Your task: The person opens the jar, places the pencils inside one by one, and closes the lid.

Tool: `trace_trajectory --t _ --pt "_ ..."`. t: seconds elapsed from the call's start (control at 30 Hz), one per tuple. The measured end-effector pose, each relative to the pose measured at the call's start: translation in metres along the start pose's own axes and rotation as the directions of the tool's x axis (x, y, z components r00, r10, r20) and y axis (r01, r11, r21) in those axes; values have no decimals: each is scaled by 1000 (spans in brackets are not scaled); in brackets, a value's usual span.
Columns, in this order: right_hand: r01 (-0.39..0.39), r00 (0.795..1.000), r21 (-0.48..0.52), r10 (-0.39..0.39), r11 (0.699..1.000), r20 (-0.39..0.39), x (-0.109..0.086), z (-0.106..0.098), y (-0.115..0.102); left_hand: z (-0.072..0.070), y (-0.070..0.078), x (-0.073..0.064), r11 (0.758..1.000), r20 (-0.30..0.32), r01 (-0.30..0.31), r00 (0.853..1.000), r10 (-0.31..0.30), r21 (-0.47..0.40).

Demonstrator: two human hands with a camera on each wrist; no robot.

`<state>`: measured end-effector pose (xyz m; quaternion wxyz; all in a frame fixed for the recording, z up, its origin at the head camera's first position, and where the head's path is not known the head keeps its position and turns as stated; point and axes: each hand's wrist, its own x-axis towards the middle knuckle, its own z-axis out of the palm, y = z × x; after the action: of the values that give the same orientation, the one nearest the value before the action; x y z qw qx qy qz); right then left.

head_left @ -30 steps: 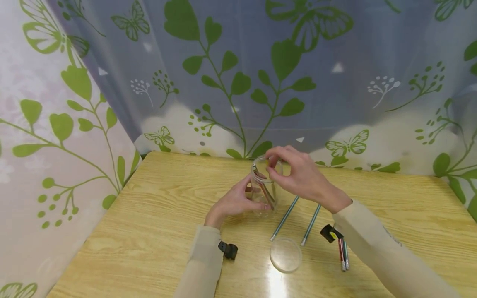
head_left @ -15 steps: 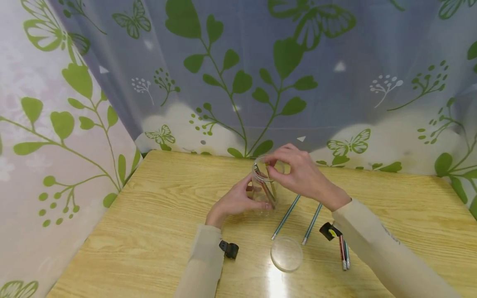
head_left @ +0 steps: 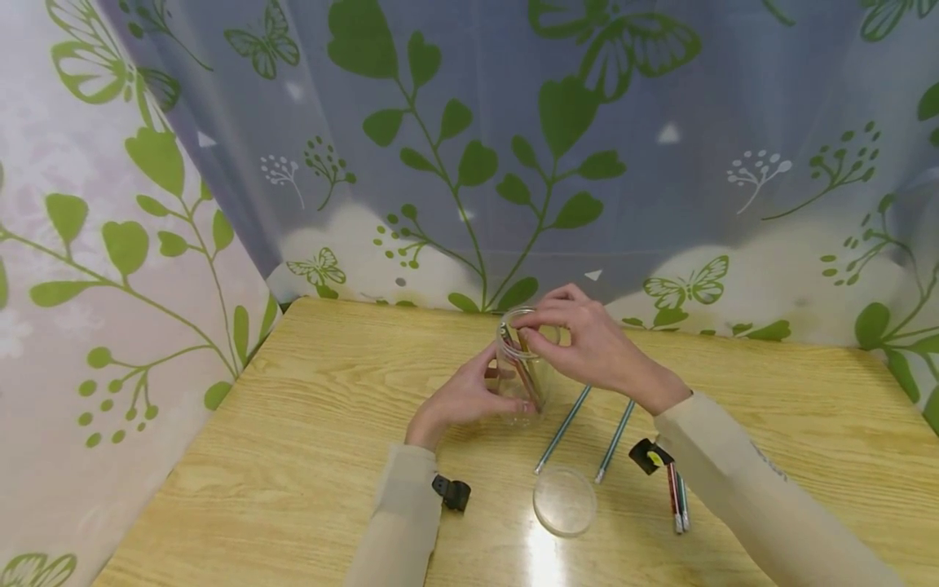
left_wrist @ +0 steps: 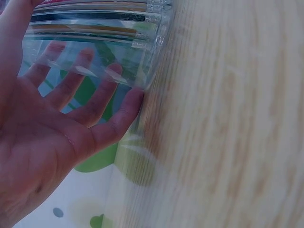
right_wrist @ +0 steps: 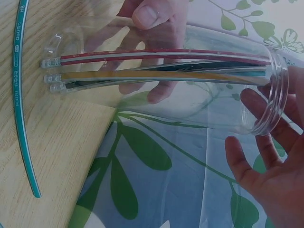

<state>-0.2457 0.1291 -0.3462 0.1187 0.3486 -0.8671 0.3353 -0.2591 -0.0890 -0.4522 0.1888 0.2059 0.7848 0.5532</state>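
A clear jar (right_wrist: 204, 111) stands upright on the table, gripped around its side by my left hand (head_left: 468, 397), thumb in front. Inside lean several pencils, among them a red one (right_wrist: 142, 54) and a yellow one (right_wrist: 142, 75), eraser ends at the bottom. My right hand (head_left: 587, 338) is at the jar's mouth, thumb and index finger pinching the yellow pencil's upper end just inside the rim. In the left wrist view, the fingers of my left hand (left_wrist: 71, 118) spread behind the clear wall.
Two teal pencils (head_left: 562, 430) lie on the wooden table (head_left: 308, 456) right of the jar. A round clear lid (head_left: 564, 502) lies nearer the front. Red and green pencils (head_left: 676, 501) lie partly under my right forearm. A patterned curtain (head_left: 455, 163) hangs behind the table.
My right fingertips have shifted slightly left across the jar's mouth, bringing the yellow pencil closer to the others. My left hand and the jar have stayed nearly still.
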Motion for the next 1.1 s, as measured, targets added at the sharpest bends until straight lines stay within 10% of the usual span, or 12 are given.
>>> trace_trajectory --t 0.87,1.1 --pt "-40 999 25 40 999 32 -4 -3 2 -1 0 -1 1000 2 19 1000 -19 -7" --pt "7 998 70 -3 998 -66 -8 -4 0 0 1 -1 1000 -4 8 1000 -8 -13"
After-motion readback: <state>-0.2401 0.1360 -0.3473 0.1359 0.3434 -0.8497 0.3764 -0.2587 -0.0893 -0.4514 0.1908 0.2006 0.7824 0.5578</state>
